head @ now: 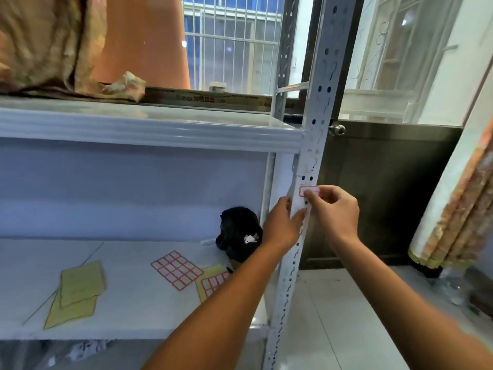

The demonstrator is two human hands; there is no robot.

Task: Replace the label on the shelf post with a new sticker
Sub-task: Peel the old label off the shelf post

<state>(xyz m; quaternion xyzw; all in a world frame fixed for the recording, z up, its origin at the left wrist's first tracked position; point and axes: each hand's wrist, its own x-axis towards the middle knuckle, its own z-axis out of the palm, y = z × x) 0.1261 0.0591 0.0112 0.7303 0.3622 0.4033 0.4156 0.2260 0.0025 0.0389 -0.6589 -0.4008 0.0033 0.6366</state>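
Observation:
A white perforated shelf post (317, 129) runs from top right down to the bottom centre. A small white sticker with a red border (309, 190) lies against the post at mid height. My right hand (333, 209) pinches the sticker's lower right part between thumb and fingertips. My left hand (284, 222) grips the post just below and left of the sticker, thumb across the post's front. On the lower shelf (128, 311) lies a sheet of red-bordered stickers (177, 268) and a second partly used sheet (213, 283) on yellow backing.
Yellow backing papers (77, 289) lie at the lower shelf's left. A black crumpled bag (237, 233) sits near the post. Folded fabric (53, 44) rests on the upper shelf (149, 126). A dark door with a knob (336, 129) stands behind the post; a rolled mat (453, 209) leans at right.

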